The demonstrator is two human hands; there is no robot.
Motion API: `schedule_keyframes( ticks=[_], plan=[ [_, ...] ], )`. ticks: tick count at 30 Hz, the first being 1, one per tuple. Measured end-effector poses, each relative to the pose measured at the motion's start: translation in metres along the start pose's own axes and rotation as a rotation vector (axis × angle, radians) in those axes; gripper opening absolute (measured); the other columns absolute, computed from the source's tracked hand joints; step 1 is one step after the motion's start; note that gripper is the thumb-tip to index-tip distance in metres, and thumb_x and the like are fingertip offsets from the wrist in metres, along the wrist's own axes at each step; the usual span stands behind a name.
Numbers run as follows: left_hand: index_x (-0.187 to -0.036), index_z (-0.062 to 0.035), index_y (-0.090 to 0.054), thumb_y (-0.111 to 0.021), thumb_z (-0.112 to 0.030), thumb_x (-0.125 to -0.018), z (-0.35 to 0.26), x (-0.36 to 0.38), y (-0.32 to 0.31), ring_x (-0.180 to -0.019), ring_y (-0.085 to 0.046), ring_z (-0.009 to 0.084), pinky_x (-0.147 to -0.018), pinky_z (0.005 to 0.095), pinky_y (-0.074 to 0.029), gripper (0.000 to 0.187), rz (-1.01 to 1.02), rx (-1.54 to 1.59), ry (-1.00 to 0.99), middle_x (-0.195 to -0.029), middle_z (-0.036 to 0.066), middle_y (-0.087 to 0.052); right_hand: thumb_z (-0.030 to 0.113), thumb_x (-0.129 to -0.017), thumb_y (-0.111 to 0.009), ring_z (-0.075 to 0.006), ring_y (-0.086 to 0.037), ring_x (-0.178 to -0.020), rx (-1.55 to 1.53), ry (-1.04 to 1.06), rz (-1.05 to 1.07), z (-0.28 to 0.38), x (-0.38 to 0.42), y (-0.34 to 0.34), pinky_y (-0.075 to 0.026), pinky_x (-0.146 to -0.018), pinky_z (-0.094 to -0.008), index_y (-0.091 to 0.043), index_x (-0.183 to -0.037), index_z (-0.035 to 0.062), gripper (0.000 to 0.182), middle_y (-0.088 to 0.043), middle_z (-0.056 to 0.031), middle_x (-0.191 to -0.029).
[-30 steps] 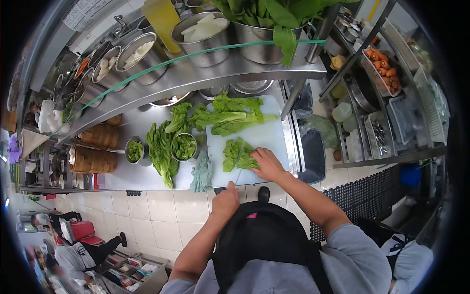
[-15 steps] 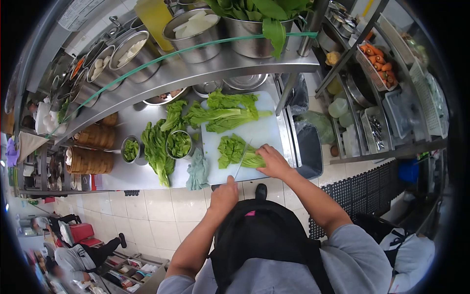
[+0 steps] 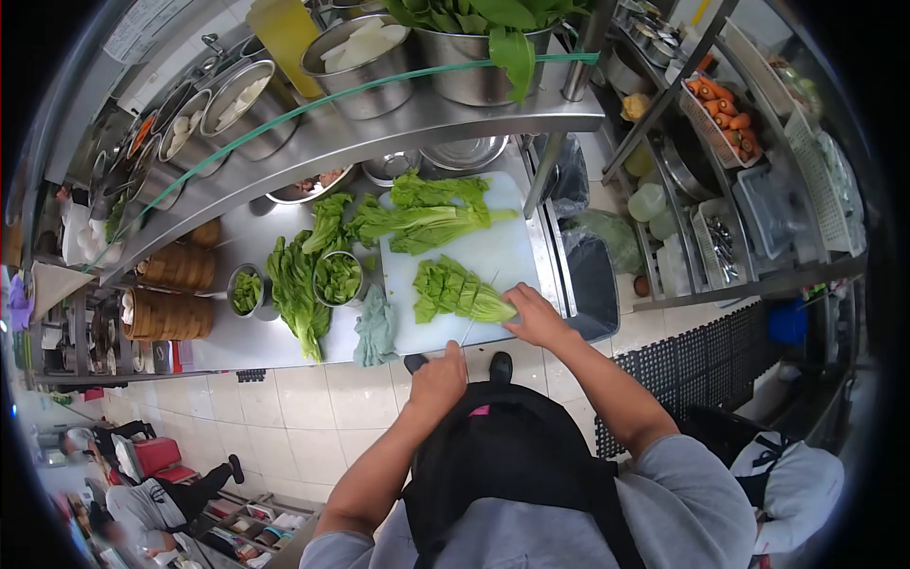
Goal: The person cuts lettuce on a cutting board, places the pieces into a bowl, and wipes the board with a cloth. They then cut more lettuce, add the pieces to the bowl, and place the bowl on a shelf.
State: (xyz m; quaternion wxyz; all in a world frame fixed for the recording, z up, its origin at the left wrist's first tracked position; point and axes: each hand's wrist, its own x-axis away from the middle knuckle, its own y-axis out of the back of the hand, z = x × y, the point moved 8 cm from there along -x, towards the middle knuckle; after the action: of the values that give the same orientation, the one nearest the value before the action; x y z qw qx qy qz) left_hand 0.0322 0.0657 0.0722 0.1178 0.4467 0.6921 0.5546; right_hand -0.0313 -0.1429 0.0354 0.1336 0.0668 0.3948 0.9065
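Observation:
My left hand (image 3: pixel 440 377) is closed round the handle of a knife (image 3: pixel 468 330), whose thin blade runs up and to the right, partly hidden by the lettuce. A head of leafy green lettuce (image 3: pixel 452 288), its leaf end sliced into strips, lies on the white cutting board (image 3: pixel 403 321). Closed on its pale stem end is my right hand (image 3: pixel 536 317), fingers curled beside the blade. Farther back on the board rests another lettuce bunch (image 3: pixel 441 218). A green cloth (image 3: pixel 375 328) hangs at the counter edge, left of the board.
Two metal containers of chopped greens (image 3: pixel 338 279) (image 3: pixel 246 292) and whole leaves (image 3: pixel 300 294) occupy the counter's left. Above runs a metal shelf (image 3: pixel 559 121) with several pots. A grey bin (image 3: pixel 592 294) stands right of the board. Another person (image 3: pixel 787 484) is behind me at right.
The knife has shifted right along the lettuce towards the stem end, and more slices show. My right hand still grips the stem. The whole view has drifted slightly.

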Motion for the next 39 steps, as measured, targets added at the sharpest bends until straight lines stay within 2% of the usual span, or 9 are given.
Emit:
schedule_keyframes(
  ticks=[5, 12, 16, 22, 25, 27, 31, 35, 39],
  plan=[
    [-0.114, -0.0036, -0.051, -0.054, -0.029, -0.105, 0.008, -0.014, -0.056, -0.072, -0.073, 0.0459, -0.064, 0.0566, -0.060, 0.026, -0.014, 0.015, 0.023, -0.075, 0.024, -0.072, 0.012, -0.079, -0.084, -0.0407, -0.062, -0.107, 0.029, 0.064, -0.013, -0.003, 0.001, -0.015, -0.053, -0.092, -0.0471, -0.058, -0.116, 0.0042, 0.046, -0.060, -0.0167, -0.110],
    [-0.114, -0.0021, -0.050, -0.055, -0.027, -0.105, -0.006, -0.006, -0.011, -0.072, -0.072, 0.0488, -0.065, 0.0604, -0.058, 0.027, 0.017, 0.035, -0.031, -0.075, 0.029, -0.070, 0.009, -0.081, -0.081, -0.0412, -0.063, -0.102, -0.044, -0.055, -0.056, -0.009, 0.010, -0.005, -0.053, -0.087, -0.0495, -0.059, -0.108, 0.0040, 0.035, -0.061, -0.0170, -0.106],
    [-0.112, -0.0022, -0.050, -0.054, -0.027, -0.105, -0.004, 0.006, -0.047, -0.072, -0.072, 0.0485, -0.065, 0.0610, -0.057, 0.026, 0.116, 0.011, -0.022, -0.076, 0.029, -0.070, 0.009, -0.081, -0.081, -0.0407, -0.065, -0.098, -0.027, -0.036, -0.067, -0.011, 0.010, -0.015, -0.054, -0.085, -0.0492, -0.061, -0.103, 0.0027, 0.030, -0.062, -0.0161, -0.102],
    [-0.111, -0.0020, -0.049, -0.054, -0.027, -0.105, -0.014, -0.033, -0.050, -0.072, -0.070, 0.0509, -0.065, 0.0622, -0.056, 0.026, -0.038, 0.085, -0.098, -0.075, 0.030, -0.069, 0.010, -0.078, -0.081, -0.0407, -0.064, -0.102, 0.071, -0.018, -0.029, 0.000, 0.006, -0.008, -0.053, -0.088, -0.0500, -0.062, -0.101, 0.0029, 0.030, -0.062, -0.0165, -0.104],
    [-0.111, -0.0024, -0.048, -0.054, -0.027, -0.105, 0.002, -0.027, -0.022, -0.072, -0.069, 0.0527, -0.065, 0.0631, -0.055, 0.026, -0.002, 0.122, -0.044, -0.073, 0.030, -0.068, 0.009, -0.078, -0.078, -0.0402, -0.063, -0.104, 0.050, -0.009, 0.058, -0.002, 0.006, -0.010, -0.053, -0.088, -0.0498, -0.061, -0.100, 0.0038, 0.029, -0.061, -0.0164, -0.105],
    [-0.110, -0.0024, -0.048, -0.055, -0.027, -0.105, 0.024, -0.015, 0.009, -0.072, -0.067, 0.0546, -0.066, 0.0642, -0.054, 0.026, -0.115, 0.129, 0.041, -0.074, 0.031, -0.068, 0.009, -0.078, -0.076, -0.0398, -0.062, -0.104, 0.004, 0.006, 0.031, -0.008, 0.009, -0.018, -0.053, -0.088, -0.0494, -0.062, -0.102, 0.0042, 0.028, -0.060, -0.0160, -0.105],
    [-0.114, -0.0029, -0.049, -0.054, -0.029, -0.106, 0.071, 0.002, 0.027, -0.075, -0.070, 0.0533, -0.069, 0.0633, -0.055, 0.028, -0.159, 0.072, 0.146, -0.078, 0.032, -0.070, 0.010, -0.080, -0.072, -0.0392, -0.063, -0.102, 0.037, 0.083, 0.035, 0.001, 0.014, -0.021, -0.054, -0.087, -0.0487, -0.065, -0.112, 0.0066, 0.033, -0.060, -0.0160, -0.105],
    [-0.114, -0.0022, -0.048, -0.054, -0.030, -0.106, 0.093, 0.012, 0.024, -0.078, -0.068, 0.0557, -0.071, 0.0637, -0.054, 0.029, -0.150, 0.061, 0.227, -0.080, 0.034, -0.069, 0.010, -0.079, -0.072, -0.0395, -0.063, -0.101, 0.037, 0.068, 0.069, 0.003, 0.007, -0.020, -0.054, -0.087, -0.0490, -0.067, -0.112, 0.0074, 0.034, -0.061, -0.0160, -0.105],
    [-0.115, -0.0024, -0.049, -0.055, -0.030, -0.106, 0.094, 0.017, 0.019, -0.079, -0.068, 0.0559, -0.072, 0.0647, -0.054, 0.030, -0.177, 0.097, 0.256, -0.081, 0.034, -0.069, 0.010, -0.078, -0.071, -0.0392, -0.064, -0.100, 0.066, 0.066, 0.221, 0.004, 0.000, -0.028, -0.054, -0.086, -0.0491, -0.070, -0.099, 0.0064, 0.022, -0.061, -0.0161, -0.102]
  ],
)
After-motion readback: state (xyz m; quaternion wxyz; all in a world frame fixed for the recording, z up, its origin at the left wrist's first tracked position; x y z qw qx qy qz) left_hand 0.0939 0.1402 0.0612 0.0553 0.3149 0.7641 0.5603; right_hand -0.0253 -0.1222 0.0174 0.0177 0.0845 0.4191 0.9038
